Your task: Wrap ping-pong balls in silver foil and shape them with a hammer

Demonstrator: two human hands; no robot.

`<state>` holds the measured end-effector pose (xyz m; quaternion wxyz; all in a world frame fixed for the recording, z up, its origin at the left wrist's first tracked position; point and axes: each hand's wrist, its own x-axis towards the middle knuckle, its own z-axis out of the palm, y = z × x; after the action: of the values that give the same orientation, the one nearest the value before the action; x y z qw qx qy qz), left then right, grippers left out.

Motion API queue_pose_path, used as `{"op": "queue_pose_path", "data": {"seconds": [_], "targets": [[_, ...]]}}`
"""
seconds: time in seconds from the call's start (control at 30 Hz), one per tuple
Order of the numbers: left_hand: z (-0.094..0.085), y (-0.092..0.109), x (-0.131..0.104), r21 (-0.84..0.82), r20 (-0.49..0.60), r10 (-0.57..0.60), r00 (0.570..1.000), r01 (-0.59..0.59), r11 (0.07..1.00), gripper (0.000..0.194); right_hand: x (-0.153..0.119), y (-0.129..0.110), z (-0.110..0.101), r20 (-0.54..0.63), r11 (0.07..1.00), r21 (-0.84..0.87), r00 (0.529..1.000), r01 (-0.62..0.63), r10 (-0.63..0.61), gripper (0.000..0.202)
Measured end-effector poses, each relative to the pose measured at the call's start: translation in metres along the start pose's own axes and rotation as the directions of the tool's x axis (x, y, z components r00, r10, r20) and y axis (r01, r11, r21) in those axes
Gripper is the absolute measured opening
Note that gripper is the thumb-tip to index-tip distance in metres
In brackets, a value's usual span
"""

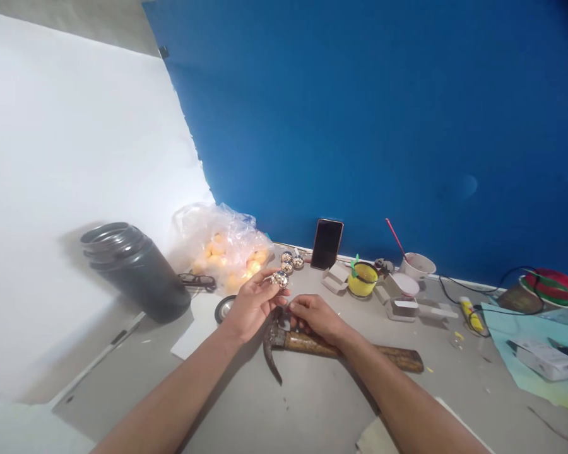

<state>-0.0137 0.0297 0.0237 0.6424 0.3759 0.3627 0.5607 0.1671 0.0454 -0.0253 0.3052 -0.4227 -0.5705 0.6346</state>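
Centre of the frame, above the worktop [312, 397]: one shiny ball [279, 279], grasped by the fingertips of the left hand [250, 309] – its upper face exposed, presumably for a clear view. Right hand [318, 315]: fingers drawn together just beside the left; whether they grasp anything cannot be told. Hammer [307, 343], one: lying below the hands, handle running under the right forearm, seemingly laid flat for stability. Smaller stock, beyond the left hand: three shiny balls [298, 261], clustered, perhaps against scattering. Upper centre-right: phone [327, 243], propped near-upright at the blue wall [383, 126] – likely for support.
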Motion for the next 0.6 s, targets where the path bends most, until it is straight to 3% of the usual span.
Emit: {"op": "queue_pose_path", "data": {"seconds": [0.1, 0.17, 0.3, 0.47, 0.6], "targets": [[0.003, 0.007, -0.002, 0.287, 0.010, 0.199, 0.980, -0.193, 0.938, 0.042, 0.001, 0.002, -0.001, 0.002, 1.000, -0.007, 1.000, -0.003, 0.003, 0.021], [0.005, 0.013, -0.004, 0.399, 0.046, 0.253, 0.966, -0.250, 0.882, 0.042, 0.001, 0.003, -0.001, 0.004, 1.000, -0.027, 1.000, -0.009, 0.009, 0.021], [0.011, 0.027, -0.010, 0.445, 0.106, 0.254, 0.961, -0.274, 0.852, 0.043, -0.001, 0.002, -0.001, 0.001, 0.999, -0.035, 1.000, -0.009, 0.009, 0.018], [0.017, 0.038, -0.014, 0.478, 0.071, 0.197, 0.978, -0.207, 0.853, 0.051, -0.004, -0.001, -0.001, -0.009, 0.997, -0.063, 0.999, -0.051, 0.051, 0.017], [0.013, 0.034, -0.004, 0.618, 0.087, 0.297, 0.951, -0.285, 0.733, 0.037, -0.004, -0.002, -0.001, 0.013, 0.991, -0.132, 1.000, -0.014, 0.016, 0.016]]}}
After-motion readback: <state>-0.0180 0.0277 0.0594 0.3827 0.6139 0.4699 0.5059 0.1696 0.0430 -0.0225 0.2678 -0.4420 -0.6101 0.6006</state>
